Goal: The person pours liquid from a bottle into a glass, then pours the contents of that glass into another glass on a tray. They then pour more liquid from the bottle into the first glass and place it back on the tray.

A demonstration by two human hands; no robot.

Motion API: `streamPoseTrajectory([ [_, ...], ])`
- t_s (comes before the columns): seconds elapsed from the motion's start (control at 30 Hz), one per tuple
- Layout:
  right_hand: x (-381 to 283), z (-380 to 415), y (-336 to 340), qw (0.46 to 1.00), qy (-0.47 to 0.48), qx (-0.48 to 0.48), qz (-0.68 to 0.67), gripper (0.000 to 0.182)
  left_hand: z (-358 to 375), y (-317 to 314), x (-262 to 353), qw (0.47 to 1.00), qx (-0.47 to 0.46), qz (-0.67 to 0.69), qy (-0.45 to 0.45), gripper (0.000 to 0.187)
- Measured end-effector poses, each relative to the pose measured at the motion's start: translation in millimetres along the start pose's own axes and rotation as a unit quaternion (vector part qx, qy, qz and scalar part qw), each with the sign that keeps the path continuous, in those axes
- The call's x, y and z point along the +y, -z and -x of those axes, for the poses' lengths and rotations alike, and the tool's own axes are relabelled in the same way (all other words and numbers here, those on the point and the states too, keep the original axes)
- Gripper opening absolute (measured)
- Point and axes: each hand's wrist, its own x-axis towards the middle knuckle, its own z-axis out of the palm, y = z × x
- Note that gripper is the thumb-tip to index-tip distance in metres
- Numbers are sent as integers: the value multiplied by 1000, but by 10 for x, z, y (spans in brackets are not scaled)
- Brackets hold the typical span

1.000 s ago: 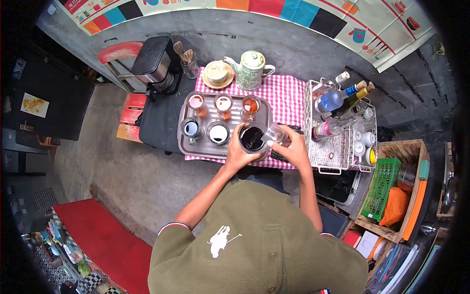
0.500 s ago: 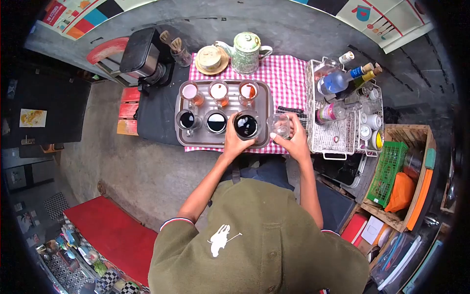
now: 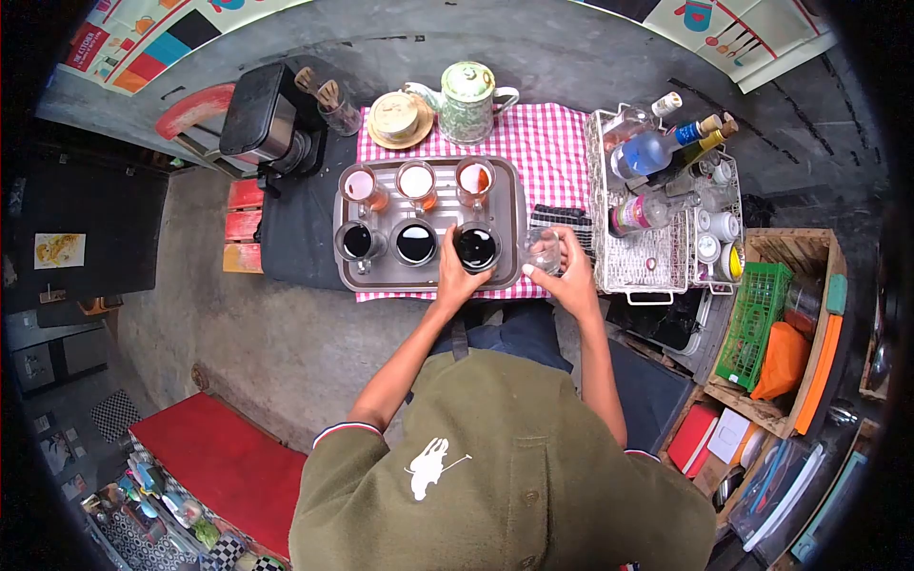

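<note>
My left hand is wrapped round a glass of dark liquid at the front right of the brown tray. An empty clear glass is in the grip of my right hand, just beyond the tray's right edge. Two more glasses of dark liquid, a middle one and a left one, stand in the tray's front row. Behind them is a row of three glasses with reddish liquid, left, middle and right.
Behind the tray stand a green patterned teapot and a lidded cup on a saucer. A white wire basket with bottles and jars is at the right. A black machine stands at the back left.
The view has shifted slightly, so the table and tray appear a little further left. Both hands keep hold of the same glasses, with hardly any movement.
</note>
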Motion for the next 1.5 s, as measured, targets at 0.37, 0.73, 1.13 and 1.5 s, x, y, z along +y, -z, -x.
streamPoseTrajectory([
  [0.37,29,-5,-15,1000,-6,-11,10,57,-9,-71,-161,998,-25,-3,-53,108],
  [0.73,-21,-99,8,998,14,-22,53,59,-137,0,43,979,-56,-168,-100,107],
  [1.13,16,-76,37,998,12,-28,64,57,-342,150,206,942,-131,-286,-116,113],
  [1.5,85,-68,-22,998,8,-8,65,59,-394,123,190,920,-170,-339,-98,112],
])
